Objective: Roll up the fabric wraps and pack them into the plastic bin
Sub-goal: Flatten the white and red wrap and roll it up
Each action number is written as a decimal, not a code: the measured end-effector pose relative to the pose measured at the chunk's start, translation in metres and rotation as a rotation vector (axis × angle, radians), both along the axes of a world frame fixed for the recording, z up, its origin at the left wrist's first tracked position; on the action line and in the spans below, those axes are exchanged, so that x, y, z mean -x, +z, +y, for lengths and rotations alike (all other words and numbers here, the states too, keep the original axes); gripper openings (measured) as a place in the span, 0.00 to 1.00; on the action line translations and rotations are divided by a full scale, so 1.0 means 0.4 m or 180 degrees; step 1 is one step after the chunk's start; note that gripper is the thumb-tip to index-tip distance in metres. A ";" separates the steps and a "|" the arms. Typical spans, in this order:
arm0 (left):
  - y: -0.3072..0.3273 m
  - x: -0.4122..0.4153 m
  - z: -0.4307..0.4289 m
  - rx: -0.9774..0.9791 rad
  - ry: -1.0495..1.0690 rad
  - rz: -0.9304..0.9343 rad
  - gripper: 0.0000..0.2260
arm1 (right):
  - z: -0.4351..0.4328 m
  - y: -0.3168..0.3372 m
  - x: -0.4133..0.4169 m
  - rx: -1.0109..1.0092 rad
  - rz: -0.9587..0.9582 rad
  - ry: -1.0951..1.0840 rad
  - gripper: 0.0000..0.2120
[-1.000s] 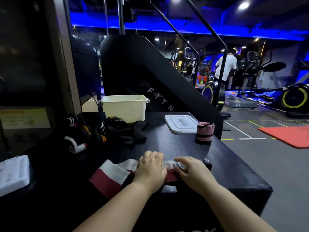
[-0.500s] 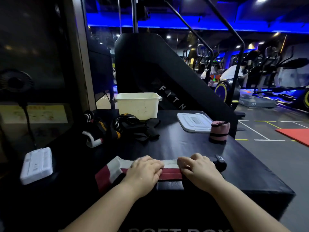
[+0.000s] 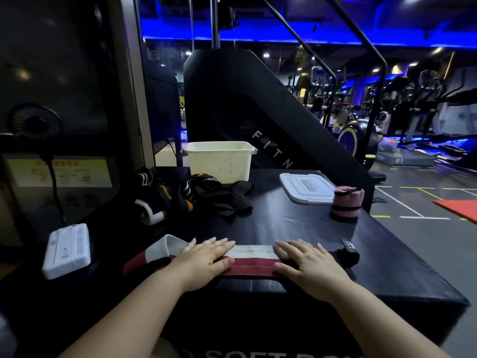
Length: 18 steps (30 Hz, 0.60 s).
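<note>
A red and white fabric wrap lies stretched flat along the near edge of a black soft box. My left hand presses on its left part with straight fingers. My right hand presses flat on its right part, beside the wrap's black end tab. A rolled pink wrap stands upright at the right. A pile of black unrolled wraps lies at the back left. The cream plastic bin stands behind the pile, and its white lid lies flat to the right.
A white flat device rests at the left, beside a dark wall holding a small fan. A black stair machine rises behind the box. Gym machines and a red mat fill the floor to the right.
My hands have spread apart along the wrap, pulling it out flat, and the fingers have gone from curled to straight. The view has turned slightly left.
</note>
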State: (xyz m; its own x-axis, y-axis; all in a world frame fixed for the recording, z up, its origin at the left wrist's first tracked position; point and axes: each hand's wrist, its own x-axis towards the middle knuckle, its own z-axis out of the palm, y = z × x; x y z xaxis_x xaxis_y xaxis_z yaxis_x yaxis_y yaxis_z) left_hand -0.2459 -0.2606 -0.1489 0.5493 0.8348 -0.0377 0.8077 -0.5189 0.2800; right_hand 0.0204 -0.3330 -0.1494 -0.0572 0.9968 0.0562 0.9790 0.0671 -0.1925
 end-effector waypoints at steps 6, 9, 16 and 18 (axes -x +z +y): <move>0.002 0.020 0.001 -0.0046 0.0217 0.0028 0.24 | 0.004 0.003 0.001 -0.0003 -0.0085 -0.0043 0.26; 0.005 0.041 0.000 -0.0057 0.0379 0.0121 0.26 | 0.005 -0.002 0.000 -0.0056 -0.0091 -0.0067 0.26; 0.011 0.107 -0.003 0.0085 0.0703 0.0067 0.28 | -0.003 0.007 0.006 -0.0105 -0.0169 -0.0058 0.28; 0.012 0.117 -0.002 0.0113 0.0694 0.0074 0.29 | -0.005 0.011 0.007 -0.0117 -0.0165 -0.0048 0.41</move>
State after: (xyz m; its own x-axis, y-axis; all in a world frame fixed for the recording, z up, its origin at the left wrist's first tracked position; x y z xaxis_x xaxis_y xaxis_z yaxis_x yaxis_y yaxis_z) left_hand -0.2929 -0.2615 -0.1439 0.3546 0.9316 -0.0798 0.9061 -0.3213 0.2751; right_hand 0.0176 -0.3352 -0.1449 -0.0460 0.9949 0.0902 0.9886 0.0583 -0.1391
